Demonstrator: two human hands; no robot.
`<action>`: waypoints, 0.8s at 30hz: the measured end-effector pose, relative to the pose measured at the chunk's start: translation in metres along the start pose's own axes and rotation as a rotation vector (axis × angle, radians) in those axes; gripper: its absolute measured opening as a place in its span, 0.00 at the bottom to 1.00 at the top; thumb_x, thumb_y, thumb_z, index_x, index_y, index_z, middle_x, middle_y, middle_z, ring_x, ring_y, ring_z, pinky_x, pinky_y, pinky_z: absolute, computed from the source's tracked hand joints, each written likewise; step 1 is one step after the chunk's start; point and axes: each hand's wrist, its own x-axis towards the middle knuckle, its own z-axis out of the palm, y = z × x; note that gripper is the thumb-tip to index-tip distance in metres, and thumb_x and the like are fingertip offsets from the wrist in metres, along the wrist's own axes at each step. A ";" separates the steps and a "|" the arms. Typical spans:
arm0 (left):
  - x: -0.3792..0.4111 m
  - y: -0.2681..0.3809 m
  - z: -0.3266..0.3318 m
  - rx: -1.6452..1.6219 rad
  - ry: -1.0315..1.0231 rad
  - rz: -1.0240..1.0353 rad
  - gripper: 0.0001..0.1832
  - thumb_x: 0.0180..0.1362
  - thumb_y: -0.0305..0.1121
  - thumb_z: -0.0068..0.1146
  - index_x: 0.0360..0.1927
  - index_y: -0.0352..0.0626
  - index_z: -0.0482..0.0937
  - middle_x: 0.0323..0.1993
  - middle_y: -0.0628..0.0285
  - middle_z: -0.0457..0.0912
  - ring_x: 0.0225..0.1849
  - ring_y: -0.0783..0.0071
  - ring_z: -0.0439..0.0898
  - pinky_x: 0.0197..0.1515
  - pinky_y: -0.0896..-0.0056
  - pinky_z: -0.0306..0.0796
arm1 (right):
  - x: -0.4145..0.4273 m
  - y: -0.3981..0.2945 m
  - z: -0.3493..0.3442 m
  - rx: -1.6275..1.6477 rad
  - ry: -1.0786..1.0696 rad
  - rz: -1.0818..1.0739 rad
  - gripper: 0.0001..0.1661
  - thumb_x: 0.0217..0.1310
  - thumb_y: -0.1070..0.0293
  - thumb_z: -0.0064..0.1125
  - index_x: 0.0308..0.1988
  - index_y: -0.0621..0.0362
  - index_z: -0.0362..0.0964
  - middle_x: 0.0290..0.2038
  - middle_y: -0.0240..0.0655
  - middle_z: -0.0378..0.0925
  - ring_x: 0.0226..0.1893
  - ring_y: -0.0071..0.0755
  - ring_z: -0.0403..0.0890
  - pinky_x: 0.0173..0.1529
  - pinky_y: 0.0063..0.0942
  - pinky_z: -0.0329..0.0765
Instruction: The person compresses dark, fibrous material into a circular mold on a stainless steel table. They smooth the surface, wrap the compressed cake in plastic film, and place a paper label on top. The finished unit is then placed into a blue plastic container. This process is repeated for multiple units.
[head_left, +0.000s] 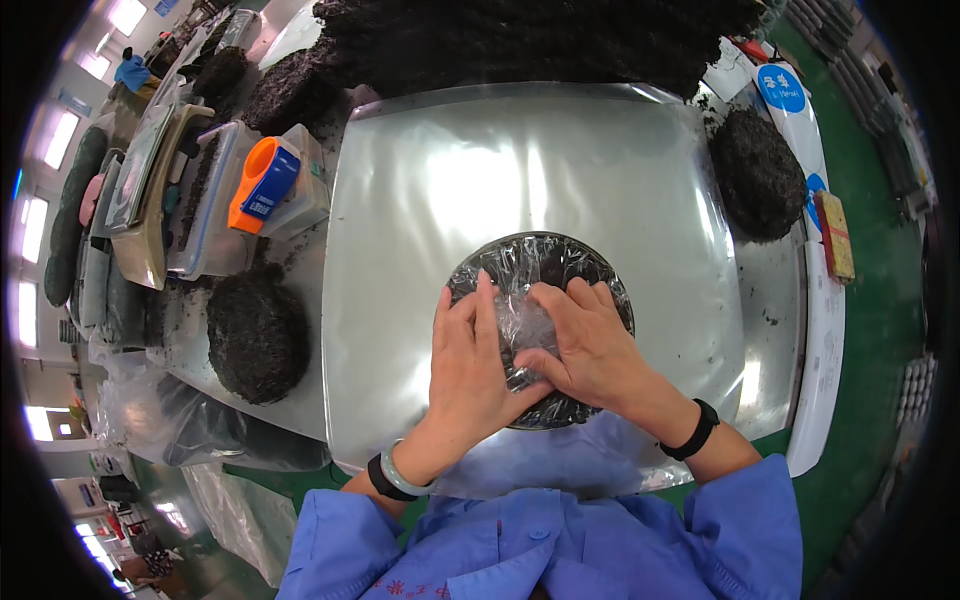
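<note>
A round dark disc wrapped in crinkled clear plastic film lies on a clear sheet over the metal tabletop, close to the person. My left hand rests flat on the disc's left side, its fingers spread and pointing away from me. On the right side, my right hand has bent fingers and pinches gathered film near the disc's middle. The film is bunched between the two hands. Part of the disc's near edge is hidden under the hands.
Dark fibrous round cakes lie at left and right. A large dark fibrous mass spans the far side. An orange and blue tape dispenser sits on plastic boxes at left. A yellow block lies at the right edge.
</note>
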 end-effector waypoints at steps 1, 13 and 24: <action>0.000 0.000 0.000 0.002 0.002 -0.004 0.69 0.35 0.46 0.80 0.74 0.28 0.46 0.59 0.45 0.69 0.62 0.47 0.69 0.73 0.36 0.49 | 0.001 0.000 0.001 0.008 0.000 0.007 0.39 0.55 0.45 0.66 0.56 0.63 0.68 0.41 0.40 0.74 0.38 0.44 0.70 0.45 0.40 0.65; 0.020 -0.002 -0.004 -0.065 -0.233 -0.025 0.65 0.37 0.48 0.78 0.74 0.32 0.51 0.54 0.54 0.78 0.64 0.59 0.73 0.75 0.45 0.45 | 0.008 -0.001 0.008 -0.025 0.150 -0.079 0.17 0.58 0.62 0.64 0.42 0.61 0.73 0.33 0.40 0.71 0.36 0.47 0.71 0.46 0.46 0.68; 0.004 0.010 0.003 0.164 -0.218 0.043 0.53 0.48 0.56 0.68 0.71 0.33 0.61 0.72 0.43 0.61 0.75 0.47 0.58 0.75 0.39 0.43 | 0.003 0.004 -0.004 0.255 0.052 0.094 0.18 0.60 0.71 0.57 0.50 0.63 0.69 0.33 0.42 0.76 0.41 0.54 0.75 0.52 0.43 0.72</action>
